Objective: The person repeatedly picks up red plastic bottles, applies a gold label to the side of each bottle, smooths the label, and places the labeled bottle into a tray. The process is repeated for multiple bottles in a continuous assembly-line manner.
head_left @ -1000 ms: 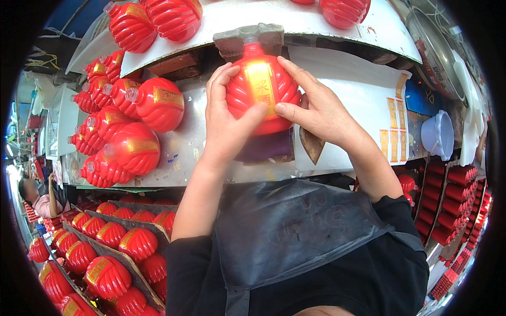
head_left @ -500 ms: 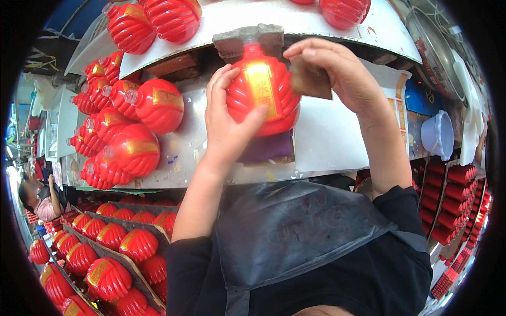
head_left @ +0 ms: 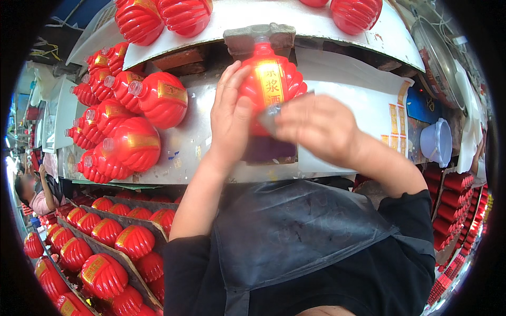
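Observation:
A ribbed red bottle (head_left: 266, 79) with a gold label lies on its back on the bench, its neck in a notched grey block (head_left: 237, 41). Under its near end is a dark purple pad (head_left: 269, 150). My left hand (head_left: 231, 108) holds the bottle by its left side, fingers along the edge and thumb toward the front. Pinched in my right hand (head_left: 321, 126) is a thin flat scraper (head_left: 270, 122), brownish-grey and smeared by motion. It lies against the lower part of the label, and the hand hides the bottle's lower right.
More red bottles (head_left: 164, 100) lie grouped at left on the bench, others on the white shelf (head_left: 253, 13) behind. Label sheets (head_left: 395, 126) and a pale blue bucket (head_left: 436, 141) are at right. Trays of red bottles (head_left: 134, 242) stand at lower left; another person (head_left: 45, 195) is beyond.
My right hand has swung down and left with the scraper, from beside the bottle's upper right onto the lower label. My left thumb has drawn back off the label.

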A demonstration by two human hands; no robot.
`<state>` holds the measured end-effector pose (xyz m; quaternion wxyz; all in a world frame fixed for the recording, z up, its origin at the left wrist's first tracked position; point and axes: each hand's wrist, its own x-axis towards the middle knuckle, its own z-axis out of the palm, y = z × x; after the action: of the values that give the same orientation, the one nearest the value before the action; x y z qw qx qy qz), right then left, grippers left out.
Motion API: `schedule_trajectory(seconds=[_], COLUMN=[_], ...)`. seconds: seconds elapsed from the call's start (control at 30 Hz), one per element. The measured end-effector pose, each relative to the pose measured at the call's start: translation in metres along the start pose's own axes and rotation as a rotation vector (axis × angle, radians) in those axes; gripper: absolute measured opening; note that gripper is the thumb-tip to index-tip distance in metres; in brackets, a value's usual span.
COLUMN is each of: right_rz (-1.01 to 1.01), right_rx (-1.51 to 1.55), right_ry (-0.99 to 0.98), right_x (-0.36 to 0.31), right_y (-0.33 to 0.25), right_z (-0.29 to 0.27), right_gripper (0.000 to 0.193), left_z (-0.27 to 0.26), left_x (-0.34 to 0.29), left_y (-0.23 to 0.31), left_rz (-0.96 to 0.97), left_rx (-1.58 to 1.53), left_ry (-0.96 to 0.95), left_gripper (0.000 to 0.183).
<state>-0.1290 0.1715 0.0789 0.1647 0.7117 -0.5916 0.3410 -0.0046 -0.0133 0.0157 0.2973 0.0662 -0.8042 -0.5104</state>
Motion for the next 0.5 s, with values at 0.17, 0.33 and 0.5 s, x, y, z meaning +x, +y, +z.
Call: schedule_trajectory(seconds=[0.17, 0.33, 0.5], right_rz=[0.051, 0.363, 0.068], right_rx=[0.165, 0.081, 0.026], right_ry=[0.002, 0.193, 0.052], right_x=[-0.021, -0.020, -0.033], right_y=[-0.016, -0.002, -0.021], right_z=[-0.003, 0.001, 0.008], right_gripper=[0.018, 0.030, 0.019], left_z=[0.002, 0.002, 0.001], left_x=[-0.001, -0.001, 0.000], left_y=[-0.002, -0.001, -0.001], left_rz=[0.035, 0.006, 0.011], left_rx=[-0.028, -0.057, -0.070], left_ry=[0.018, 0.008, -0.009], left_gripper=[0.063, 0.064, 0.064])
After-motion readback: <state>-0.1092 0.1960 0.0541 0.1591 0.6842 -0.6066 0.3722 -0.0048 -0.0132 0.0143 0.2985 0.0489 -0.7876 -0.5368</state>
